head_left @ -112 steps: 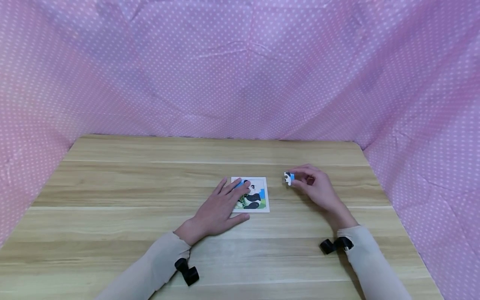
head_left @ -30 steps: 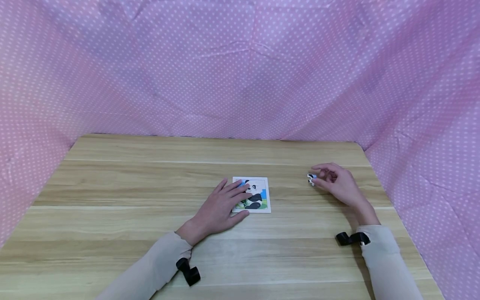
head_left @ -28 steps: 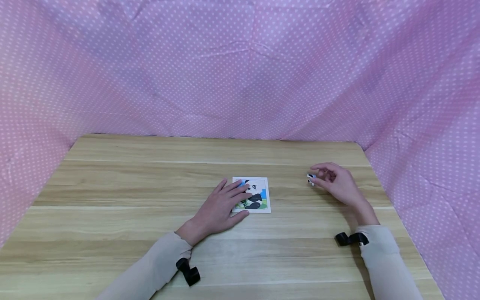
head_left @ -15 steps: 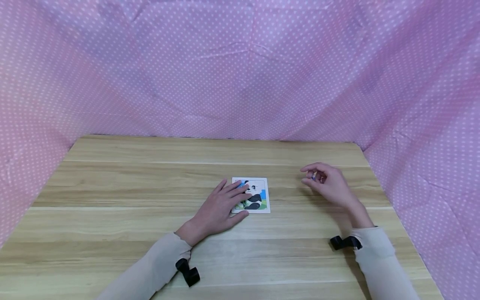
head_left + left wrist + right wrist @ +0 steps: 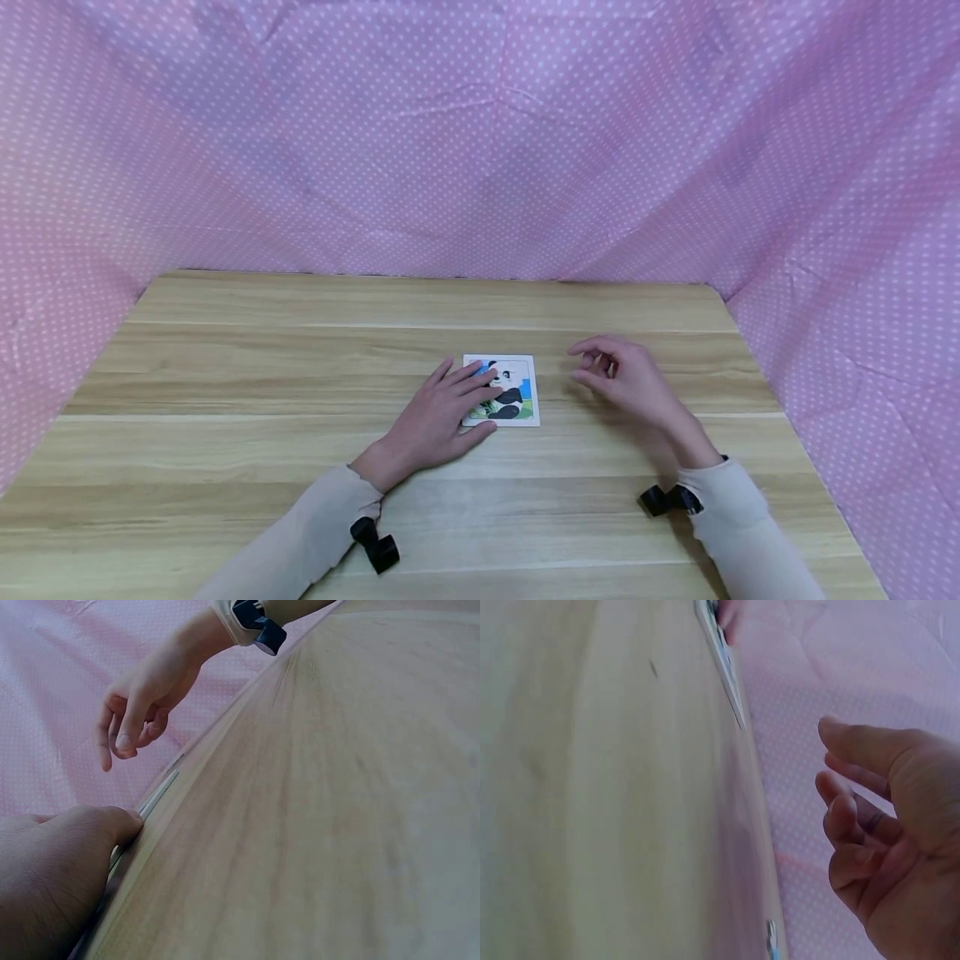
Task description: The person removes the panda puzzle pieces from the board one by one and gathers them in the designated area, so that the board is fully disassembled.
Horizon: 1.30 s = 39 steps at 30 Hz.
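Observation:
A small square panda jigsaw puzzle (image 5: 510,398) with a white border lies flat near the middle of the table. My left hand (image 5: 435,418) rests on its left part with fingers spread, covering that side of the picture. Right of the puzzle, my right hand (image 5: 637,382) hovers over the table, fingers loosely bent and thumb apart from them. Nothing sits between those fingers in the right wrist view. There a small blue and white puzzle piece (image 5: 772,941) lies on the table at the bottom edge; in the head view the right hand hides it.
The wooden table (image 5: 225,358) stretches well beyond both hands. A pink dotted cloth (image 5: 480,150) hangs behind it and along its sides. Black wrist cameras (image 5: 375,546) are strapped at both sleeves.
My right hand first carried the puzzle piece to the right, then let it go on the table and came back left toward the puzzle. My left hand has stayed put.

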Tool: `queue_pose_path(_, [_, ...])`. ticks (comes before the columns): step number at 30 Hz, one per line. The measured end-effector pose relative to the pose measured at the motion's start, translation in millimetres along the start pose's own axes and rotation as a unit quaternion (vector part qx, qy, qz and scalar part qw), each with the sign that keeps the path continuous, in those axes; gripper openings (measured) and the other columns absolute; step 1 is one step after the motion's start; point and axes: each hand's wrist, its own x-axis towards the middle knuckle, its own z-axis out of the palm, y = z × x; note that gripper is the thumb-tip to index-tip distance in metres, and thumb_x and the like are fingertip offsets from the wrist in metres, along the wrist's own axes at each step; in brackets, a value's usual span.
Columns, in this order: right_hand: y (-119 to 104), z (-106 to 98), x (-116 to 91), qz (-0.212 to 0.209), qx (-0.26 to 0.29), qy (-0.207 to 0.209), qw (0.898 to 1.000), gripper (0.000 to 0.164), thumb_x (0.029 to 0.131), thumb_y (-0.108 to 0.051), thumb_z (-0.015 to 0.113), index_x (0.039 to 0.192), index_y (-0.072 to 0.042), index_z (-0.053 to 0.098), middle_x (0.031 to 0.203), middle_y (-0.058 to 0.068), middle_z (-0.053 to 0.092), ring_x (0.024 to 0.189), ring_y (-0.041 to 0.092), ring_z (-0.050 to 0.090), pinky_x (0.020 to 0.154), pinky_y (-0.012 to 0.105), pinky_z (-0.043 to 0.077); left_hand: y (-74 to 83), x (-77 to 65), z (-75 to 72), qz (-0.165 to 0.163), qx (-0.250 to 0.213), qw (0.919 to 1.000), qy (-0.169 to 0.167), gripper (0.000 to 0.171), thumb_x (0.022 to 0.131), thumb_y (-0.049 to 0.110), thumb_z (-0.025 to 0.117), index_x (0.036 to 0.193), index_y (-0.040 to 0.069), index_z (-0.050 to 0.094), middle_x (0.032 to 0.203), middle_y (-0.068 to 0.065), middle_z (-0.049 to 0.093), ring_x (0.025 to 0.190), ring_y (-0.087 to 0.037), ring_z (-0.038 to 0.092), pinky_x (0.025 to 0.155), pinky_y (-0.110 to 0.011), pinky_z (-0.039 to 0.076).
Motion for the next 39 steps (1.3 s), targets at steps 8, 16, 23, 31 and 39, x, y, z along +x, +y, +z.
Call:
queue_pose_path(8, [-14, 18, 0, 0.047, 0.024, -0.005, 0.999, 0.027, 0.092, -0.004, 0.09, 0.117, -0.001, 0.08, 0.087, 0.001, 0.074, 0.07, 0.01, 0.062, 0.06, 0.022, 0.053, 0.6, 0.2, -0.4, -0.001, 0.003, 1.0, -0.004, 0.052, 0.11, 0.049, 0.064, 0.153, 0.02, 0.069, 0.17, -0.002, 0.052, 0.165, -0.027, 0.038, 0.138, -0.061, 0.018])
queue_pose_path(16, [-20, 37, -1, 0.07, 0.059, -0.014, 0.996, 0.025, 0.093, -0.004, 0.09, 0.116, -0.004, 0.081, 0.087, 0.0, 0.073, 0.071, 0.013, 0.058, 0.06, 0.021, 0.048, 0.9, 0.4, -1.1, -0.001, 0.005, 1.0, -0.006, 0.052, 0.11, 0.049, 0.064, 0.153, 0.02, 0.069, 0.17, -0.002, 0.052, 0.164, -0.028, 0.038, 0.137, -0.061, 0.019])
queue_pose_path(23, [-23, 52, -2, 0.064, 0.074, -0.007, 0.995, 0.026, 0.093, -0.009, 0.091, 0.117, -0.008, 0.082, 0.087, -0.002, 0.073, 0.07, 0.013, 0.058, 0.06, 0.021, 0.046, 0.3, 0.0, -0.3, 0.003, 0.005, 1.0, 0.001, 0.052, 0.11, 0.048, 0.064, 0.153, 0.02, 0.069, 0.17, -0.003, 0.052, 0.164, -0.029, 0.04, 0.137, -0.062, 0.02])
queue_pose_path(31, [-21, 63, -5, 0.064, 0.069, 0.004, 0.996, 0.026, 0.092, -0.009, 0.092, 0.117, -0.01, 0.082, 0.086, -0.005, 0.07, 0.069, 0.013, 0.054, 0.059, 0.022, 0.041, 0.4, 0.0, -0.3, 0.005, 0.005, 1.0, 0.005, 0.052, 0.11, 0.049, 0.064, 0.153, 0.02, 0.069, 0.17, -0.003, 0.053, 0.164, -0.028, 0.04, 0.137, -0.062, 0.02])
queue_pose_path(39, [-21, 69, -6, 0.077, 0.053, 0.0, 0.996, 0.029, 0.09, -0.016, 0.095, 0.116, -0.013, 0.083, 0.085, -0.005, 0.065, 0.071, 0.014, 0.053, 0.062, 0.022, 0.041, -0.3, -0.4, -0.1, 0.007, 0.005, 0.9999, 0.009, 0.051, 0.11, 0.048, 0.064, 0.152, 0.02, 0.07, 0.17, -0.002, 0.053, 0.163, -0.029, 0.041, 0.136, -0.063, 0.021])
